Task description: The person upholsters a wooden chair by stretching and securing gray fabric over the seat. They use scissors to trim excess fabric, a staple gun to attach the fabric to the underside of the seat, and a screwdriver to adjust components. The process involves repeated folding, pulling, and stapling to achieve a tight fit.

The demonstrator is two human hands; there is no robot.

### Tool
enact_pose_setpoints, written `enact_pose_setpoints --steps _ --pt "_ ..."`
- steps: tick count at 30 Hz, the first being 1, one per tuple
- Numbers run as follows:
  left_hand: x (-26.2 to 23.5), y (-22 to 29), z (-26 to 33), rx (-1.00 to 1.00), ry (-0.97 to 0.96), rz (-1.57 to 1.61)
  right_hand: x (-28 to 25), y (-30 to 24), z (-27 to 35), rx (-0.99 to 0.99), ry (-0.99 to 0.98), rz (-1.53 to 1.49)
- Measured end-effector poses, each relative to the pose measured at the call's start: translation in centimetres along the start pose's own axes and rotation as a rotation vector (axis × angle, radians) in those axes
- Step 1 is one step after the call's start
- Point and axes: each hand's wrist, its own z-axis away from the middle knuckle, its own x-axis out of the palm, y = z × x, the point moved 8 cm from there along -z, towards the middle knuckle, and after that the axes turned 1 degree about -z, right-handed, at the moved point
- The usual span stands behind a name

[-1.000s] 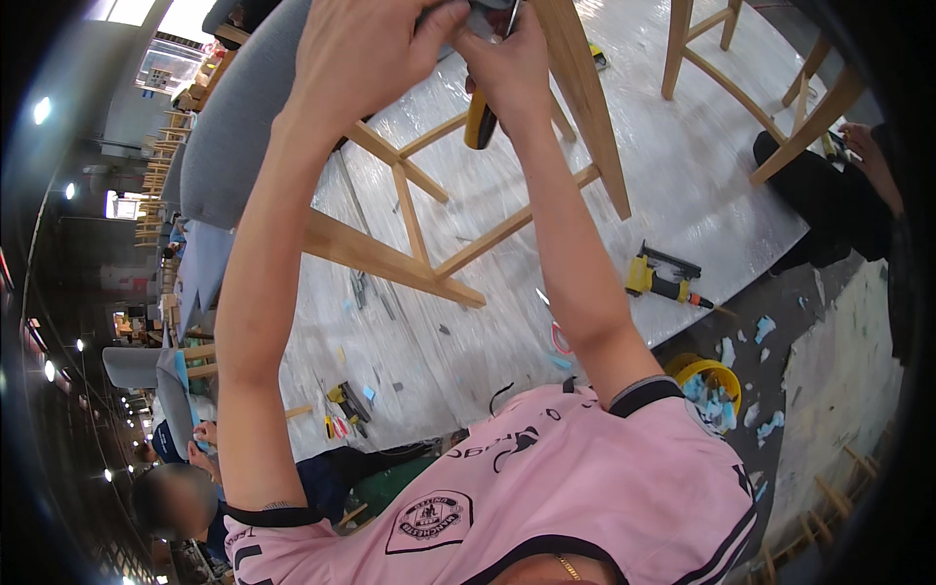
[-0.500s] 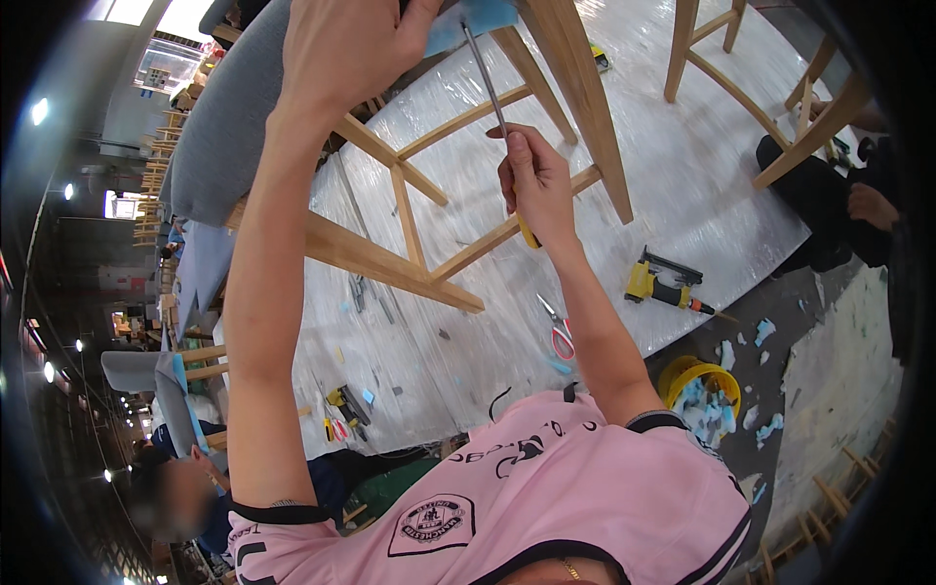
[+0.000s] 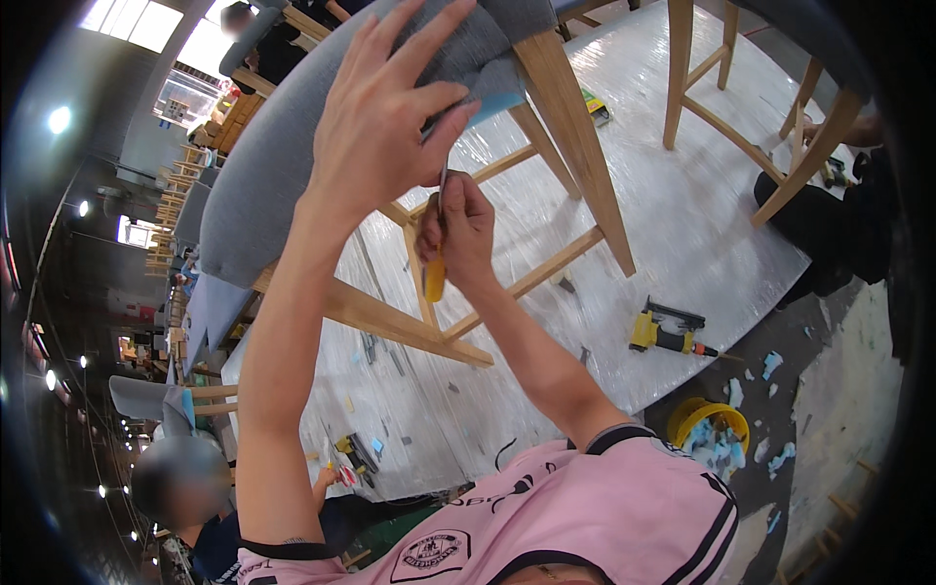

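Observation:
A grey upholstered chair [image 3: 268, 166] with wooden legs lies tipped over before me. My left hand [image 3: 375, 132] rests against its grey fabric, fingers spread apart. Just below, my right hand [image 3: 458, 229] is closed around a screwdriver with a yellow handle [image 3: 433, 279]. The metal shaft points up toward the chair's underside, and its tip is hidden behind my left hand. A strip of light blue material [image 3: 499, 104] shows at the seat's edge beside a wooden leg [image 3: 580, 146].
The table [image 3: 487, 419] is wrapped in clear plastic. A yellow-black staple gun [image 3: 668, 329] lies at right, another [image 3: 356, 458] near a co-worker [image 3: 210, 536] at lower left. A yellow bucket [image 3: 673, 421] holds blue scraps. Another chair [image 3: 680, 78] stands at upper right, near another person [image 3: 829, 205].
My right hand has moved left with the screwdriver, close under my left hand. My left hand has come lower in view, fingers spread. My right forearm now covers where the scissors lay.

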Motion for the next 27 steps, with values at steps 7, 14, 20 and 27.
enact_pose_setpoints --steps 7,14,20,27 --pt "-2.5 -8.9 0.6 -0.183 -0.08 -0.095 3.3 -0.8 0.0 -0.053 0.144 0.038" --pt "0.5 -11.1 2.0 -0.426 -0.341 0.11 3.5 -2.0 -1.3 -0.102 0.161 0.105" --pt "0.6 -11.4 1.9 -0.475 -0.355 0.181 3.9 -1.7 -1.8 -0.097 0.139 0.063" --pt "0.7 -11.5 2.0 -0.485 -0.347 0.188 2.3 2.2 1.4 -0.018 0.124 0.035"
